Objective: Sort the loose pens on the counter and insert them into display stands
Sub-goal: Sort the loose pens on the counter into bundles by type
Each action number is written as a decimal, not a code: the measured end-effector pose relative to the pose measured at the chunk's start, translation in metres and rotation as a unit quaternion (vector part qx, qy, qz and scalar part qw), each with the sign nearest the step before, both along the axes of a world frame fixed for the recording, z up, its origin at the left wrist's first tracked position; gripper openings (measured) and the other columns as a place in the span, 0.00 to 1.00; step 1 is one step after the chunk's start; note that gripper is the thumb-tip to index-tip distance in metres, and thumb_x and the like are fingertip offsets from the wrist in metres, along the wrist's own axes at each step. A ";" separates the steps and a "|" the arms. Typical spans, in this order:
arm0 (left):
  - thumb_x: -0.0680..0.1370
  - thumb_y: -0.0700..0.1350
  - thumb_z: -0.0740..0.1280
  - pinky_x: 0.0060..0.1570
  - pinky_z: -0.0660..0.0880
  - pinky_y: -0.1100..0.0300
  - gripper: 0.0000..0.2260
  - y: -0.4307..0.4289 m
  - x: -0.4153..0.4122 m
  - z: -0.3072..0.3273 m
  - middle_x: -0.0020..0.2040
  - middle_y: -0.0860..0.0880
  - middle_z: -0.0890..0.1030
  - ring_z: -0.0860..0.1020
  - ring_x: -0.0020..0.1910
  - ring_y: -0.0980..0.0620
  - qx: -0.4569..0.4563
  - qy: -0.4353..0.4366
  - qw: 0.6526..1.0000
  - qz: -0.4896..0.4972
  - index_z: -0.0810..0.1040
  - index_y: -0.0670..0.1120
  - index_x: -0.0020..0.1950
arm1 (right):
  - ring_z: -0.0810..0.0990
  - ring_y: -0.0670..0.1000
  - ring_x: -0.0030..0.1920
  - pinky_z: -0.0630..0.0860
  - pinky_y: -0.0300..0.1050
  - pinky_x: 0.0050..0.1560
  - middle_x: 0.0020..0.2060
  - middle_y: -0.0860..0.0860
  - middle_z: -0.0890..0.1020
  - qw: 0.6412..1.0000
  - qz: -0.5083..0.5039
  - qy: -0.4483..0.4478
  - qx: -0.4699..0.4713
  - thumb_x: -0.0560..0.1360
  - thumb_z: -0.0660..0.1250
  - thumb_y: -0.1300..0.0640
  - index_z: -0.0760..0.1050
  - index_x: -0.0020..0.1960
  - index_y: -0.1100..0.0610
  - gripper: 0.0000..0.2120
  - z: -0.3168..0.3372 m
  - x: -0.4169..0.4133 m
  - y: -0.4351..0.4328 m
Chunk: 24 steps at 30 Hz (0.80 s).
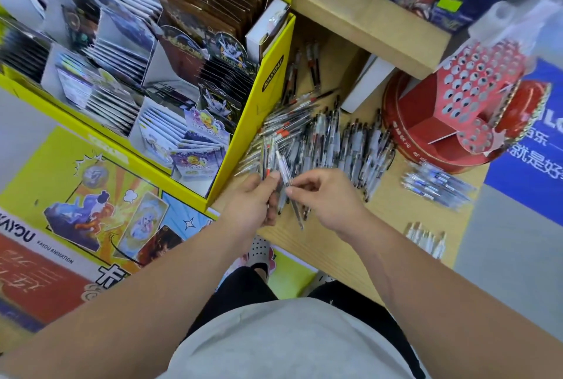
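Grips over desk [387,211].
Left grip [253,196] clutches bundle [266,153] pointing away; right grip [323,193] pinches 1 pen [281,165], slanting far-left to near-right.

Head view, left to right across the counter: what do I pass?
yellow card display box → pile of loose pens → red display stand. The blue pens overlap the stand, so they are left out.
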State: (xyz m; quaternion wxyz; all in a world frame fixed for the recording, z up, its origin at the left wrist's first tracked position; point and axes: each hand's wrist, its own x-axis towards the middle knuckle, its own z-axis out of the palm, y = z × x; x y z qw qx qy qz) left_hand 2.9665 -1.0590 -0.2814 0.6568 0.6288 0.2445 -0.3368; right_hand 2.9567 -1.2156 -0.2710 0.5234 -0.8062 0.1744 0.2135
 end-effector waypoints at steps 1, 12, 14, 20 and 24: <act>0.83 0.51 0.64 0.27 0.67 0.61 0.11 -0.002 0.000 0.000 0.33 0.48 0.72 0.67 0.27 0.51 -0.005 -0.003 1.000 -0.004 0.74 0.45 0.48 | 0.80 0.50 0.36 0.78 0.51 0.39 0.37 0.54 0.84 1.000 0.000 -0.005 0.005 0.73 0.77 0.55 0.85 0.44 0.53 0.03 0.000 -0.002 0.003; 0.82 0.48 0.67 0.35 0.68 0.55 0.12 0.013 -0.015 -0.007 0.30 0.49 0.73 0.69 0.26 0.52 0.010 0.061 0.995 0.084 0.73 0.46 0.41 | 0.79 0.51 0.48 0.78 0.49 0.52 0.47 0.49 0.84 0.952 0.177 -0.139 -0.208 0.79 0.69 0.53 0.84 0.55 0.55 0.09 -0.007 0.048 -0.006; 0.83 0.48 0.66 0.35 0.67 0.54 0.11 0.019 -0.017 -0.007 0.28 0.50 0.73 0.69 0.27 0.52 0.010 0.083 0.992 0.096 0.74 0.46 0.42 | 0.77 0.57 0.55 0.75 0.53 0.57 0.52 0.53 0.83 0.913 0.222 -0.195 -0.281 0.79 0.68 0.54 0.83 0.59 0.55 0.11 -0.012 0.073 -0.005; 0.83 0.42 0.64 0.28 0.62 0.59 0.09 0.030 -0.017 -0.008 0.35 0.45 0.83 0.68 0.25 0.52 0.017 0.110 0.991 0.073 0.75 0.44 0.43 | 0.66 0.60 0.70 0.66 0.59 0.67 0.67 0.52 0.75 0.811 0.397 -0.181 -0.391 0.78 0.68 0.52 0.76 0.69 0.49 0.19 -0.025 0.111 0.005; 0.82 0.47 0.67 0.28 0.65 0.59 0.09 0.038 -0.016 -0.014 0.32 0.48 0.83 0.69 0.26 0.52 0.014 0.116 0.990 0.079 0.74 0.45 0.44 | 0.69 0.60 0.66 0.67 0.57 0.65 0.62 0.53 0.77 0.778 0.414 -0.215 -0.422 0.76 0.71 0.51 0.79 0.64 0.51 0.17 -0.028 0.112 0.008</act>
